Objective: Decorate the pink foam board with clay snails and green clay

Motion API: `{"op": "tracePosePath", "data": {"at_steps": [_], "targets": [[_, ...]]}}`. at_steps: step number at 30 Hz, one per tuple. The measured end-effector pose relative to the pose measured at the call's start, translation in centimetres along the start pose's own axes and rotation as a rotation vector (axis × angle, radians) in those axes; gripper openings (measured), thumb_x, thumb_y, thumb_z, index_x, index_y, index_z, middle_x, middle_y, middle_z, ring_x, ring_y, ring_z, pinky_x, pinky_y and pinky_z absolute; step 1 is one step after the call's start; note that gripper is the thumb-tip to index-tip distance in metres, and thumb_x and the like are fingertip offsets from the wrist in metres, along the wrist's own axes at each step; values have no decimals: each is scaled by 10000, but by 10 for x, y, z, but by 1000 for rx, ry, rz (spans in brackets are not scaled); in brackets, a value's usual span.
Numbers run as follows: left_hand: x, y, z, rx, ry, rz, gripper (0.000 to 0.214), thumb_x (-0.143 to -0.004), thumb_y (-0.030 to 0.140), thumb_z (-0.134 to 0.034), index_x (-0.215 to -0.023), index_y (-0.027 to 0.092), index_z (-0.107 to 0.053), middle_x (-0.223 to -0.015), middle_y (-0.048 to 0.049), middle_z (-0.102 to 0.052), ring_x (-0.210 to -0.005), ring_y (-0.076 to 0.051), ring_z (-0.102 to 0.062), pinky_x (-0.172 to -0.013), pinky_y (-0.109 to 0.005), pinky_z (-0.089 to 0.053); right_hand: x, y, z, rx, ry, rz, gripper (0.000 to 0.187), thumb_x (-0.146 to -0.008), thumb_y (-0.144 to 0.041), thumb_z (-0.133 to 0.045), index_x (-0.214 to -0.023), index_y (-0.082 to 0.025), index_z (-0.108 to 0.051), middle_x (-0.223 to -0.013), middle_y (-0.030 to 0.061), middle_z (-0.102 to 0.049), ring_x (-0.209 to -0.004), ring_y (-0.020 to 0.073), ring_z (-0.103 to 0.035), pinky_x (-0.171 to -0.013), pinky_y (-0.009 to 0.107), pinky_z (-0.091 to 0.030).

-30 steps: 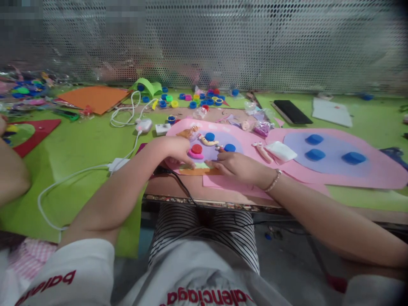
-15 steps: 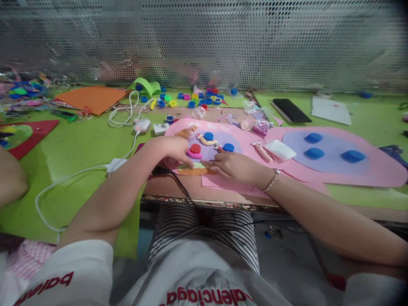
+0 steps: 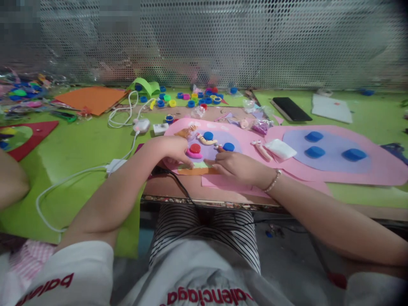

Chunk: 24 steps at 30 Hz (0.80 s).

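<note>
A pink paper cutout with a lilac oval lies at the table's front edge. On it are a red cap above a magenta clay roll, two blue caps, and a cream clay figure. My left hand rests on the cutout's left side, thumb stretched towards a light green strip above an orange strip. Its other fingers are partly hidden. From the right, my right hand lies low over the strips, index finger extended onto the green one; nothing is visible in it.
A second pink cutout with several blue caps lies to the right, near a white packet. Behind are a phone, loose bottle caps and orange paper. A white cable crosses the left side, near another person's arm.
My right index fingertip has shifted slightly to the right along the green strip. My left hand stays in place.
</note>
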State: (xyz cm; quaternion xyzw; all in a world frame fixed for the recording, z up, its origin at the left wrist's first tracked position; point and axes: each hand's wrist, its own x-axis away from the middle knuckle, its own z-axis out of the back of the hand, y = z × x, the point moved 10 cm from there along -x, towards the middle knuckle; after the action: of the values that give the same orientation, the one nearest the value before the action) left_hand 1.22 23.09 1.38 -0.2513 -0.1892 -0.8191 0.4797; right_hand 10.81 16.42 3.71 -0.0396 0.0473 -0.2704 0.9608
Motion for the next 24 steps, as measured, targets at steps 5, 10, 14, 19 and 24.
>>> {"op": "tracePosePath", "data": {"at_steps": [5,10,14,19,24], "targets": [[1,0,1,9,6,6,561,-590,707,-558,-677,168,-686,-615,-61,-626,-553,-162,-540,-542,-280,-369,0,4,4,-138,38,12,550,-991,-355,-126,-1176,-96,-574,-773,79,-560,-675,161,-488,-648,284,-369],[-1,-2,-1,10,2,10,555,-598,699,-560,-693,169,-695,-620,-66,-627,-558,-167,-539,-554,-297,-375,-2,0,-9,19,-33,27,504,-992,-344,-171,-1259,-131,-542,-758,82,-578,-687,175,-494,-631,290,-332],[-3,-3,-2,20,1,1,561,-593,715,-553,-660,175,-690,-612,-67,-623,-539,-162,-536,-544,-292,-379,-2,1,-11,95,-60,-6,480,-989,-319,-193,-1249,-128,-548,-724,82,-587,-638,169,-481,-590,290,-295],[-4,-6,0,8,25,14,601,-569,753,-540,-626,172,-688,-597,-77,-610,-527,-164,-530,-526,-287,-379,0,2,-6,49,-44,10,499,-990,-315,-173,-1197,-103,-574,-724,80,-574,-626,159,-468,-601,283,-309],[-3,-4,-1,0,9,19,583,-584,724,-549,-656,164,-695,-606,-82,-619,-530,-165,-537,-534,-284,-390,2,-4,1,-20,9,74,533,-989,-327,-154,-1155,-96,-605,-798,91,-552,-710,173,-471,-671,295,-348]]}}
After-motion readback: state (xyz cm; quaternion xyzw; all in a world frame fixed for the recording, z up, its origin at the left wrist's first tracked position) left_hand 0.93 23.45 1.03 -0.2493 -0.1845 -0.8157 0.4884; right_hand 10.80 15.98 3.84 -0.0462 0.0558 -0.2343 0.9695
